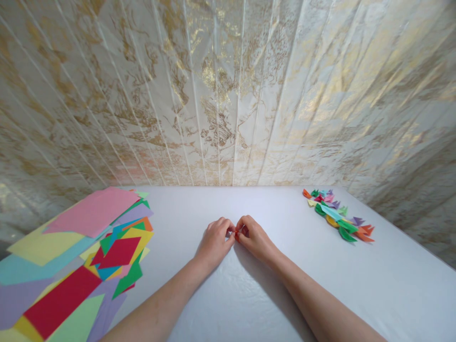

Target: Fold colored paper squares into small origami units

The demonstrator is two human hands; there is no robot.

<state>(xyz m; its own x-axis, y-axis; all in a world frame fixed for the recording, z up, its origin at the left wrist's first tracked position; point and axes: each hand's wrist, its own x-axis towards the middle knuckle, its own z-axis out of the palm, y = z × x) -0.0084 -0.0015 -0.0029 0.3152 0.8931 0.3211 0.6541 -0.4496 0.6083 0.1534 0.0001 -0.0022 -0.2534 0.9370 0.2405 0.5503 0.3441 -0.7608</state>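
Between the fingertips of both hands is a small piece of red-orange paper (236, 233), mostly covered by the fingers. My left hand (216, 237) pinches it from the left, thumb and index finger closed together. From the other side my right hand (253, 236) is closed on the same paper, its fingers curled. The two hands nearly touch over the middle of the white table (185, 202). How the paper is folded cannot be made out.
Loose coloured paper sheets, a large pink sheet (96, 211) and a dark red sheet (64, 301) among them, spread over the table's left side. Several small folded paper figures (333, 221) lie in a cluster at the right. A gold-patterned curtain (217, 95) hangs behind the table.
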